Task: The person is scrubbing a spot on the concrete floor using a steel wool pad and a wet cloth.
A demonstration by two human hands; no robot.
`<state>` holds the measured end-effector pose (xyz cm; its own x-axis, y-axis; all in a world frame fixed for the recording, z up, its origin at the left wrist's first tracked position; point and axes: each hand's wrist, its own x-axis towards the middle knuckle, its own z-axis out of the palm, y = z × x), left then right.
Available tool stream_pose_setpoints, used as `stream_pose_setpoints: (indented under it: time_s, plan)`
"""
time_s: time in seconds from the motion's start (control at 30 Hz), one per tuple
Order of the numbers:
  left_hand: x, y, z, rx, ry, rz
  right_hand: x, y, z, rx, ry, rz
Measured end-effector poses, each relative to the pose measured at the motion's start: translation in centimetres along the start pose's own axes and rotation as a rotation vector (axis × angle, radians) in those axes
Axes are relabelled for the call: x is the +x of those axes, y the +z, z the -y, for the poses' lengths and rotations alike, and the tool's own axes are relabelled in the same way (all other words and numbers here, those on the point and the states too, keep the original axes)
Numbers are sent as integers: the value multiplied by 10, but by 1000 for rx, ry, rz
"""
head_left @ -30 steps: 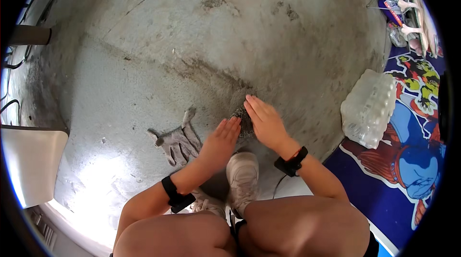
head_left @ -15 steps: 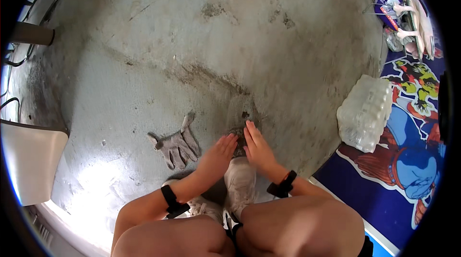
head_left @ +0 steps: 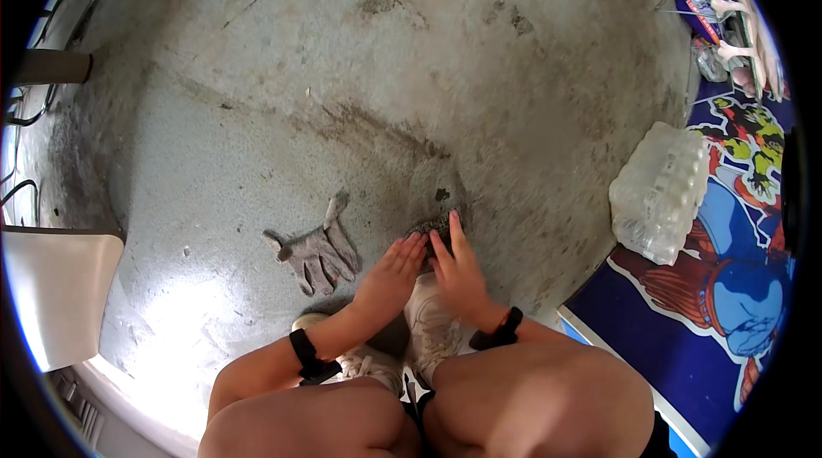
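Note:
Just ahead of my right shoe, a small dark, speckled, gritty-looking patch lies on the floor; its near part is hidden by my fingers. My left hand is at its left side, fingers stretched out and close together. On the other side, my right hand has straight fingers with a gap between them, tips at the edge of the patch. Neither hand visibly grips anything. A grey, soiled work glove rests flat on the floor left of my left hand.
Stained grey concrete floor spreads ahead. On the right are a clear plastic tray and a blue printed panel; a purple packet is at the upper right. A beige chair stands at the left.
My right hand's fingers have spread apart, one reaching farther along the patch. More of the dark grit shows between the hands. My left hand has barely moved.

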<state>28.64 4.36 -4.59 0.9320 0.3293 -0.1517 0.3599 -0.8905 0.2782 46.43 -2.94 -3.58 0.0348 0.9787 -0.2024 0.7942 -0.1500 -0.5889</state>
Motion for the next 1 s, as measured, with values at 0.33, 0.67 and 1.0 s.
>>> stream_pose_setpoints:
  time_s: [0.33,0.67,1.0]
  plan:
    - [1,2,-5,-49,-15,18,26,-13,-16,-109,-85,-203]
    - [51,-12,32,15,-92,-100,102,-35,-27,-81,-117,-275]
    - [24,-10,7,15,-58,70,82,-31,-20,-17,-204,-131]
